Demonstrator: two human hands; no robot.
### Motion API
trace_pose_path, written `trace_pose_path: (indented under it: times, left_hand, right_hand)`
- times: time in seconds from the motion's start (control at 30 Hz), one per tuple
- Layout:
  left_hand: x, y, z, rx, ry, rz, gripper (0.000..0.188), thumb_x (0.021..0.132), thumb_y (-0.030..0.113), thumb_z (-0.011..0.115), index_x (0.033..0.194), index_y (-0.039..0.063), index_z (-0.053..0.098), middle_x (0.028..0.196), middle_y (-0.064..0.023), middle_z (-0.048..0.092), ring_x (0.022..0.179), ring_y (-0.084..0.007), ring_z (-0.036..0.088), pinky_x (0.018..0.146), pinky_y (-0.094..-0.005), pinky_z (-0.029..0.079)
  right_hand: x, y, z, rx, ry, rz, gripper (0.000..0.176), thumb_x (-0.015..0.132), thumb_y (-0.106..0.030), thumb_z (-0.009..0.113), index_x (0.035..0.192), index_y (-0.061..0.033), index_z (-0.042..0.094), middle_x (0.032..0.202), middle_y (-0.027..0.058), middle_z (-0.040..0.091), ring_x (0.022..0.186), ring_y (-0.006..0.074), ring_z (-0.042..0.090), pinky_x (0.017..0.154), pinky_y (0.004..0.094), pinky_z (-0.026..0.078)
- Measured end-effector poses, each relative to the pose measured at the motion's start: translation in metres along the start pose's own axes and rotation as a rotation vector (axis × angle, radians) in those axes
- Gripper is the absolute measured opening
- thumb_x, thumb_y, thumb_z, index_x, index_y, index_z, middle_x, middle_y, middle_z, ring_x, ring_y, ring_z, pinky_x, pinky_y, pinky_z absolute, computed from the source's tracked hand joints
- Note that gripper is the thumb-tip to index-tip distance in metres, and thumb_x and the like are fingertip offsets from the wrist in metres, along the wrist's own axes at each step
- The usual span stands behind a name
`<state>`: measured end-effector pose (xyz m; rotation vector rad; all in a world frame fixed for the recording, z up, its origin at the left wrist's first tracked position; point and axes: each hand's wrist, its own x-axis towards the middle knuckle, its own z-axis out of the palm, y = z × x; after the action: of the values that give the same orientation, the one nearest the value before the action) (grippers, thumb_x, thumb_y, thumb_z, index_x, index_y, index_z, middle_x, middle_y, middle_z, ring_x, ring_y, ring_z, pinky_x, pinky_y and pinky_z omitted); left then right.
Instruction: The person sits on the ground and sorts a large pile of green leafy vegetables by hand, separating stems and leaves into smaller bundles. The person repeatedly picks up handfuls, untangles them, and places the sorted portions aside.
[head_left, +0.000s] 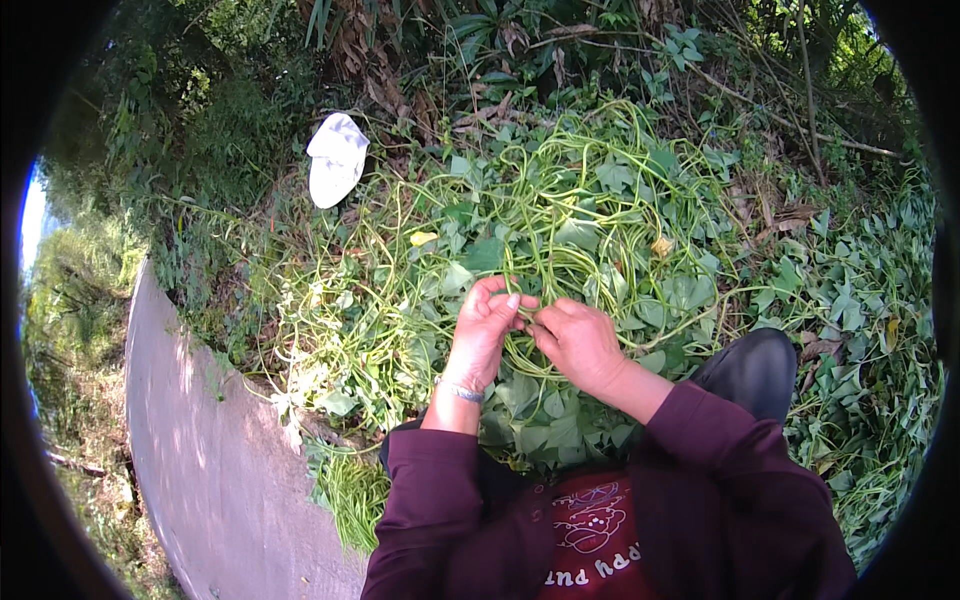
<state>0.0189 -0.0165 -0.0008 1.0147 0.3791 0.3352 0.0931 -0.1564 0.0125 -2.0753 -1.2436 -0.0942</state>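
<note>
My left hand (489, 315) pinches a green vine stem (509, 262) between thumb and fingers, palm turned partly up. Close beside it on the right, my right hand (577, 339) has its thumb and fingertips closed on the same stem or one touching it; the overlap hides which. Both hands are over a broad heap of cut leafy vines (600, 199), whose long stems lie tangled and mostly stripped, with lobed green leaves (577, 234) among them. More loose leaves (555, 431) lie just below my hands, in front of my body.
A white cap (337, 161) lies at the heap's far left. A bundle of green stems (352, 499) rests at the edge of the paved path (225, 465). More leafy vines (847, 315) spread on the right, beside my knee (754, 367). Branches (810, 127) and shrubs stand behind.
</note>
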Motion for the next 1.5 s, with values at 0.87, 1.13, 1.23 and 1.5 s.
trace_pose_path:
  times: [0.87, 1.13, 1.23, 1.5]
  left_hand:
    - [0.015, 0.022, -0.03, -0.314, 0.199, 0.012, 0.024, 0.094, 0.016, 0.049, 0.112, 0.0, 0.054, 0.07, 0.0025, 0.051, 0.054, -0.0051, 0.042, 0.051, -0.0183, 0.039]
    - [0.011, 0.022, -0.025, -0.357, 0.151, -0.023, 0.027, 0.094, 0.016, 0.049, 0.115, -0.002, 0.051, 0.071, 0.0019, 0.05, 0.055, -0.0045, 0.04, 0.05, -0.0172, 0.038]
    - [0.012, 0.021, -0.019, -0.367, 0.088, -0.055, 0.026, 0.094, 0.018, 0.05, 0.113, 0.0, 0.052, 0.072, 0.0019, 0.051, 0.056, -0.0047, 0.04, 0.051, -0.0187, 0.038]
    - [0.004, 0.008, -0.003, -0.239, 0.08, -0.106, 0.026, 0.093, 0.017, 0.053, 0.114, 0.003, 0.05, 0.078, -0.0032, 0.053, 0.056, -0.0066, 0.043, 0.05, -0.0213, 0.039]
  right_hand:
    - [0.046, 0.046, -0.058, 0.42, 0.103, 0.444, 0.014, 0.085, -0.011, 0.06, 0.093, -0.0008, 0.059, 0.083, 0.0103, 0.065, 0.076, 0.0142, 0.059, 0.069, 0.0291, 0.047]
    - [0.026, 0.028, -0.012, 0.902, -0.409, 0.612, 0.02, 0.088, -0.017, 0.06, 0.101, -0.0026, 0.064, 0.089, 0.0048, 0.067, 0.078, 0.0095, 0.058, 0.074, 0.0257, 0.047]
    - [0.018, 0.021, 0.001, 0.826, -0.577, 0.489, 0.02, 0.086, -0.009, 0.062, 0.105, -0.0025, 0.063, 0.091, 0.0005, 0.064, 0.083, 0.0063, 0.056, 0.075, 0.0222, 0.045]
    - [0.011, 0.026, 0.007, 1.175, -0.668, 0.651, 0.013, 0.087, -0.009, 0.054, 0.099, -0.0085, 0.055, 0.085, -0.0046, 0.055, 0.064, 0.0016, 0.043, 0.055, 0.0185, 0.036]
